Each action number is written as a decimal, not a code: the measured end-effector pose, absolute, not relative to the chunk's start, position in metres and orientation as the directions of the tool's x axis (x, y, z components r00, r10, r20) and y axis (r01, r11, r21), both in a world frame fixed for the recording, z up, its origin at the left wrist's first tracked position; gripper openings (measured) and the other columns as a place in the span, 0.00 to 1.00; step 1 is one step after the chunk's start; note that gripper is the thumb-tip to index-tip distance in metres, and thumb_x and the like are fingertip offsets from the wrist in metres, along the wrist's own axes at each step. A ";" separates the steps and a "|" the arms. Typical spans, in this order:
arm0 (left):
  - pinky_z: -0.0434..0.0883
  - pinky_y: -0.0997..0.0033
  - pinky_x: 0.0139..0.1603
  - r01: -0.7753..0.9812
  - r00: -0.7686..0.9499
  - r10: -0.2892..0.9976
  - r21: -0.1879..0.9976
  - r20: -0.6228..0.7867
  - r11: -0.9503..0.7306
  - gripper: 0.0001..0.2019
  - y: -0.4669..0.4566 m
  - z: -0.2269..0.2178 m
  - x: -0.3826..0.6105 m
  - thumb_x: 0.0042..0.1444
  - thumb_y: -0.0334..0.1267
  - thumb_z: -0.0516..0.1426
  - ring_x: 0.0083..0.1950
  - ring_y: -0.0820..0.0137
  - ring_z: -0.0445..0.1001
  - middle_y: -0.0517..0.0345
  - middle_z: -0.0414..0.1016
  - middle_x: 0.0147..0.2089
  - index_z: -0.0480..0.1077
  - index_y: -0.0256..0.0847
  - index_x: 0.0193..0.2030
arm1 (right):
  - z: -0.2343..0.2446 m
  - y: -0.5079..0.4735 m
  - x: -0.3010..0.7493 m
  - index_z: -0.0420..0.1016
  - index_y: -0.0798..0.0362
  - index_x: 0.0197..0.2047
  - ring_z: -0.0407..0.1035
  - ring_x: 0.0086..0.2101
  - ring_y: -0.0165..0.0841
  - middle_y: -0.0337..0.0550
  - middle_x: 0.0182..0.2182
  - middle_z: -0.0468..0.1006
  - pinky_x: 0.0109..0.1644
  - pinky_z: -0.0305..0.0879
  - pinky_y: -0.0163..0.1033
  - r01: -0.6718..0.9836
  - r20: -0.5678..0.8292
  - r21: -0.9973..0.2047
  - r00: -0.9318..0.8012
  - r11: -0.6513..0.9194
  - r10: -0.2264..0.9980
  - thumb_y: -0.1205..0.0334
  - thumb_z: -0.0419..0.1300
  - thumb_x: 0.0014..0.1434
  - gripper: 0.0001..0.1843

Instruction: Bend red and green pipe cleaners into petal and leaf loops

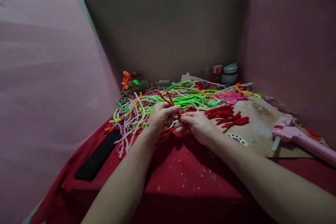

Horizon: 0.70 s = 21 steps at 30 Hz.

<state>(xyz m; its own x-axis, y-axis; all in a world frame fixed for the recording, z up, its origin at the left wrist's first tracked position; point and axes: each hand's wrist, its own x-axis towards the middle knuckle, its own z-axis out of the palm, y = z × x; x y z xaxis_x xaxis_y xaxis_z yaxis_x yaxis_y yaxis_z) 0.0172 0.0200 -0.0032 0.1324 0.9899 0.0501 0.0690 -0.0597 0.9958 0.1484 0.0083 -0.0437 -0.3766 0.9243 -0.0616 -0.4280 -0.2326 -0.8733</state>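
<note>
Both hands meet over the middle of the table around a red pipe cleaner, its two ends sticking up past the fingers. My left hand pinches it between thumb and fingers. From the right, my right hand is closed on the lower part of the same piece. Part of it is hidden behind the fingers. A bit of a metal tool shows between the hands, too covered to name. Just right of my right hand lie several bent red pipe cleaners. Behind the hands spreads a heap of multicoloured pipe cleaners.
A pink glue gun rests on a wooden board at the right, near a white disc with holes. A black flat object lies at the left on the red cloth. Orange flowers and a lidded container stand behind.
</note>
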 end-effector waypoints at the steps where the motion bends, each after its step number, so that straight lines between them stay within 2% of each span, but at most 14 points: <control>1: 0.46 0.80 0.10 0.091 0.130 0.990 0.994 0.055 -0.067 0.16 0.020 -0.003 0.018 0.40 0.43 0.63 0.10 0.84 0.51 0.68 0.58 0.12 0.60 0.37 0.19 | -0.043 0.008 0.149 0.69 0.59 0.26 0.71 0.19 0.31 0.45 0.19 0.75 0.24 0.70 0.38 -0.422 -0.077 -0.874 -0.373 -0.243 0.925 0.68 0.58 0.47 0.02; 5: 0.49 0.80 0.11 0.225 0.104 0.994 0.972 0.041 -0.063 0.14 0.018 0.001 0.020 0.41 0.43 0.63 0.11 0.82 0.56 0.65 0.63 0.14 0.64 0.36 0.21 | -0.038 0.006 0.150 0.67 0.58 0.24 0.69 0.17 0.30 0.43 0.17 0.74 0.21 0.70 0.36 -0.421 -0.132 -0.866 -0.325 -0.268 0.936 0.71 0.58 0.47 0.03; 8: 0.49 0.80 0.11 0.324 0.092 0.995 0.945 0.024 -0.053 0.14 0.017 0.005 0.019 0.42 0.44 0.62 0.11 0.82 0.55 0.65 0.62 0.13 0.65 0.36 0.20 | -0.036 0.006 0.151 0.68 0.58 0.25 0.68 0.16 0.29 0.43 0.16 0.74 0.20 0.70 0.36 -0.414 -0.171 -0.863 -0.302 -0.290 0.938 0.72 0.57 0.48 0.03; 12: 0.47 0.80 0.12 0.437 0.206 0.978 0.890 0.040 -0.129 0.14 0.014 0.011 0.012 0.43 0.45 0.61 0.11 0.81 0.54 0.65 0.59 0.11 0.67 0.35 0.20 | -0.034 0.006 0.152 0.68 0.59 0.24 0.68 0.15 0.28 0.44 0.17 0.75 0.19 0.69 0.34 -0.413 -0.167 -0.865 -0.299 -0.285 0.939 0.74 0.56 0.48 0.04; 15: 0.51 0.80 0.14 0.412 0.298 0.954 0.895 0.043 -0.169 0.11 0.011 0.015 0.010 0.44 0.42 0.60 0.14 0.80 0.56 0.64 0.62 0.14 0.70 0.35 0.23 | -0.033 0.007 0.153 0.67 0.59 0.23 0.67 0.15 0.28 0.42 0.16 0.74 0.18 0.67 0.33 -0.420 -0.160 -0.862 -0.306 -0.284 0.938 0.73 0.57 0.47 0.04; 18: 0.58 0.79 0.21 0.389 0.324 0.933 0.876 0.159 -0.285 0.07 0.010 0.016 0.011 0.44 0.38 0.60 0.19 0.78 0.61 0.61 0.67 0.20 0.73 0.36 0.27 | -0.034 0.009 0.154 0.67 0.58 0.21 0.66 0.14 0.27 0.42 0.15 0.73 0.18 0.66 0.32 -0.431 -0.137 -0.861 -0.311 -0.268 0.940 0.73 0.57 0.45 0.04; 20: 0.61 0.78 0.27 0.438 0.363 0.876 0.772 0.318 -0.462 0.05 0.012 0.013 0.012 0.46 0.37 0.59 0.26 0.76 0.64 0.58 0.68 0.27 0.74 0.38 0.29 | -0.035 0.010 0.154 0.68 0.58 0.21 0.66 0.14 0.27 0.42 0.15 0.73 0.18 0.66 0.31 -0.441 -0.112 -0.862 -0.318 -0.251 0.942 0.73 0.57 0.43 0.03; 21: 0.61 0.77 0.30 0.484 0.395 0.831 0.680 0.391 -0.550 0.05 0.013 0.011 0.012 0.47 0.36 0.57 0.29 0.75 0.65 0.58 0.68 0.29 0.75 0.40 0.29 | -0.035 0.011 0.154 0.69 0.58 0.20 0.66 0.14 0.27 0.42 0.15 0.73 0.18 0.65 0.31 -0.445 -0.104 -0.861 -0.320 -0.246 0.942 0.73 0.57 0.42 0.03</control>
